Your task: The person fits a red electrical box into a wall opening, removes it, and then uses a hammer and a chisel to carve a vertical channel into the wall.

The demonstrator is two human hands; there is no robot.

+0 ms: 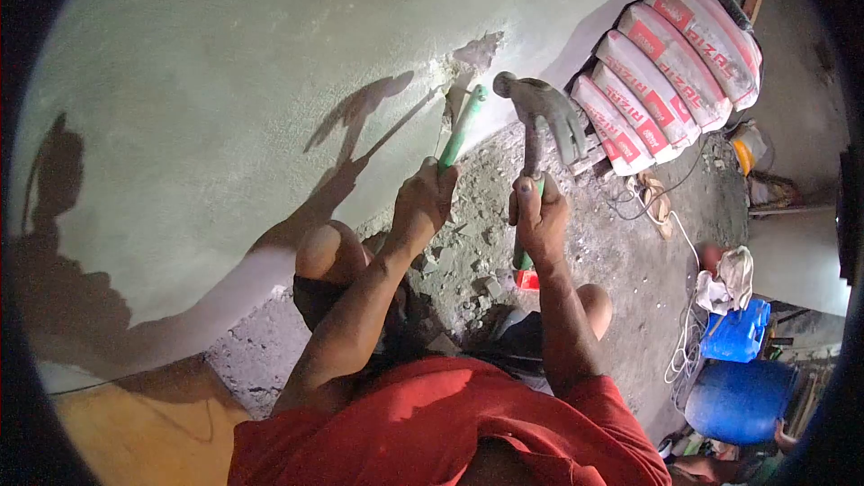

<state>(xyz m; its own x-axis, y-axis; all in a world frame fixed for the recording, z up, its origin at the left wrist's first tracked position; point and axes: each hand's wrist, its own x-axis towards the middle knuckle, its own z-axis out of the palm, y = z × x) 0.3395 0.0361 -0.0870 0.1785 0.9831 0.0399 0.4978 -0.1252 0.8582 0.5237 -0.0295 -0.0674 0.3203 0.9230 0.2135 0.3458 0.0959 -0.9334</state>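
Observation:
My left hand (pixel 423 205) is closed around a green chisel (pixel 463 128), which slants up in front of the wall (pixel 234 63). Its upper end overlaps the area near a broken patch (pixel 477 52) in the plaster. In my right hand (pixel 542 223) is a claw hammer (pixel 540 108), gripped by its green handle with a red butt end. The dark hammer head stands just right of the chisel's upper end, with a gap between them in this view. Both hands are raised over broken rubble (pixel 468 256) at the foot of the wall, between my knees.
Several stacked cement bags (pixel 643 85) stand against the wall at upper right. Cords (pixel 688 342) lie on the floor to the right, near a blue jerrycan (pixel 736 331) and a blue drum (pixel 740 400). A yellowish board (pixel 135 427) lies at lower left.

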